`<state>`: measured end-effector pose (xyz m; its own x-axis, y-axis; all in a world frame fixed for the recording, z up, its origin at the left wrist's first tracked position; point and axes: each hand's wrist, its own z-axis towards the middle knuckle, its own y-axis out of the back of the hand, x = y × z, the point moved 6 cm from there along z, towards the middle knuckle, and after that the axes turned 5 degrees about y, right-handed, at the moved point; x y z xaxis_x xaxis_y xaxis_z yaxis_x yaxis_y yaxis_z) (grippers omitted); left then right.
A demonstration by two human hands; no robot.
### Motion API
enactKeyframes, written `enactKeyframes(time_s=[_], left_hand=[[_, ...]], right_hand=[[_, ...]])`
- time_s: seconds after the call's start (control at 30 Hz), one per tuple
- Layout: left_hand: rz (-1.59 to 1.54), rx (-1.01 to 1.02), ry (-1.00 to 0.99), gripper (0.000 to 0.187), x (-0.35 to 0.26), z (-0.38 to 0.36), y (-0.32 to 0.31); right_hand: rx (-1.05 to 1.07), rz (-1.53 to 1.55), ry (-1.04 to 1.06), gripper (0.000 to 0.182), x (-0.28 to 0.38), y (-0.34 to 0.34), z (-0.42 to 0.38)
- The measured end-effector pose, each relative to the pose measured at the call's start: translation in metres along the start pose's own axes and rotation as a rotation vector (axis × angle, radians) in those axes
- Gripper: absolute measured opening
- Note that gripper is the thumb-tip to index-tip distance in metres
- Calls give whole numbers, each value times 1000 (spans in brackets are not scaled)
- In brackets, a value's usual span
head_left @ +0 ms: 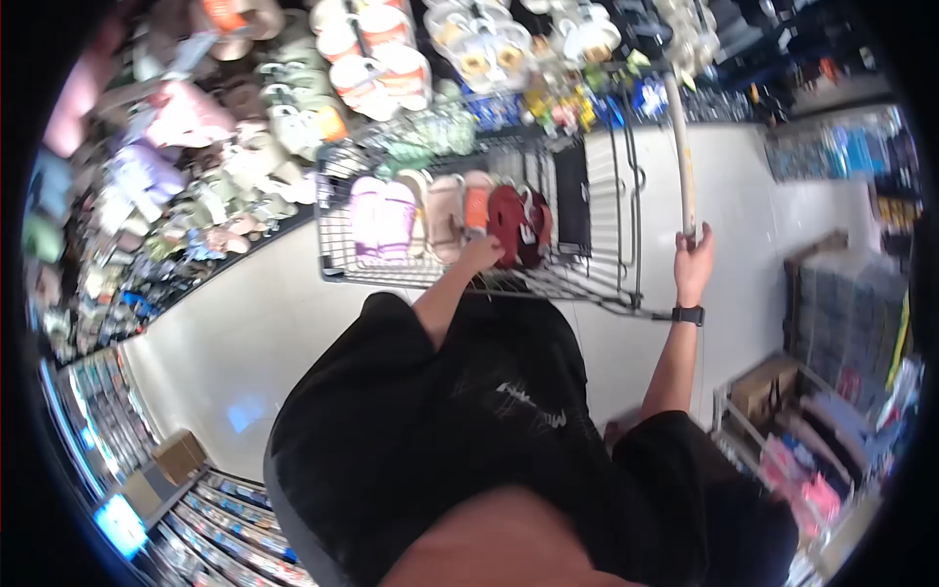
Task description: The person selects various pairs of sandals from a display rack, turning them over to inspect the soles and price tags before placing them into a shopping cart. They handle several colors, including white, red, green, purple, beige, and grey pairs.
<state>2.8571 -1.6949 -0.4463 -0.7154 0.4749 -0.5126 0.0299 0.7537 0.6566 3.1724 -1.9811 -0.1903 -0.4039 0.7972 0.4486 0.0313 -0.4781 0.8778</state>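
Observation:
A wire shopping cart (333,267) stands in front of me with a row of slippers in it. My left hand (481,254) reaches over its near side, fingers closed at the lower edge of the dark red slippers (505,223). Left of them are orange slippers (476,203), beige-pink slippers (444,217) and, at the far left, lilac slippers (368,217). More dark red footwear (534,230) stands at the right of the row. My right hand (694,256), beside the cart, is closed round the lower end of a long pale pole (682,147).
Shelves of hanging footwear (380,64) run along the far side and the left. At the right are stacked clear boxes (851,303) and a rack with pink goods (802,479). A cardboard box (180,457) is at the lower left. Pale floor (235,333) surrounds the cart.

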Motion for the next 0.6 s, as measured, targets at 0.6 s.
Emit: enactKeyframes(time_s=[0.6], left_hand=[[393, -361, 111, 29, 147, -241, 107]], right_hand=[[33, -204, -60, 30, 40, -55, 0]])
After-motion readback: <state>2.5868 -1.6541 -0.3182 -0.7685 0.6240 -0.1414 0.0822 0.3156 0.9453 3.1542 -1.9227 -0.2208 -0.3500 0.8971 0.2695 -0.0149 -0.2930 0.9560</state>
